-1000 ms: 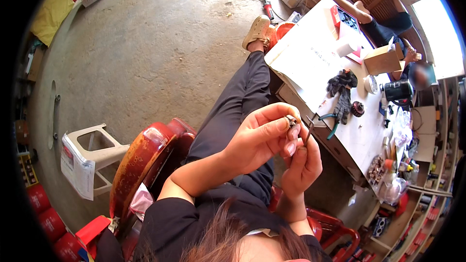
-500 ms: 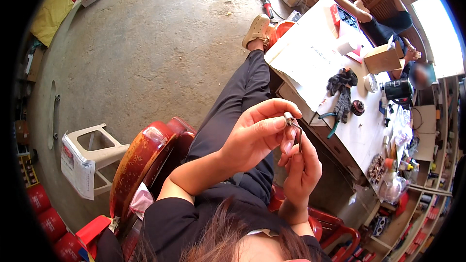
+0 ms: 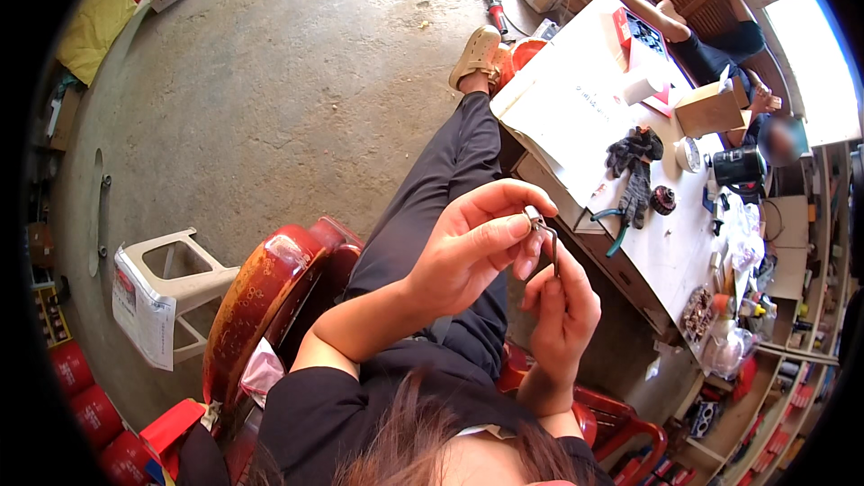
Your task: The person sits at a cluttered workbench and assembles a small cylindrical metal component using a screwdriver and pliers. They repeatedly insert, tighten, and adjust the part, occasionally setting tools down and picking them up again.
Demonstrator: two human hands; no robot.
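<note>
Above my lap, my left hand (image 3: 472, 238) pinches a small silver cylindrical metal part (image 3: 534, 214) between thumb and forefinger. A thin dark L-shaped hex key (image 3: 555, 255) meets this part at its short end, and its long arm points down towards me. My right hand (image 3: 562, 315) is closed, its fingers bent around the lower end of the key's long arm. How far the key sits inside the metal part is too small to tell.
A white table (image 3: 567, 99) on the right bears dark work gloves (image 3: 634, 171), teal-handled pliers (image 3: 616, 232) and an open cardboard box (image 3: 711, 110). Another person (image 3: 720, 54) sits beyond it. To my left are a red wooden chair arm (image 3: 261, 306) and a beige plastic stool (image 3: 171, 261).
My right hand has shifted slightly right and down, its fingertips now farther from the metal part. More of the hex key shows. My left hand holds nearly the same place.
</note>
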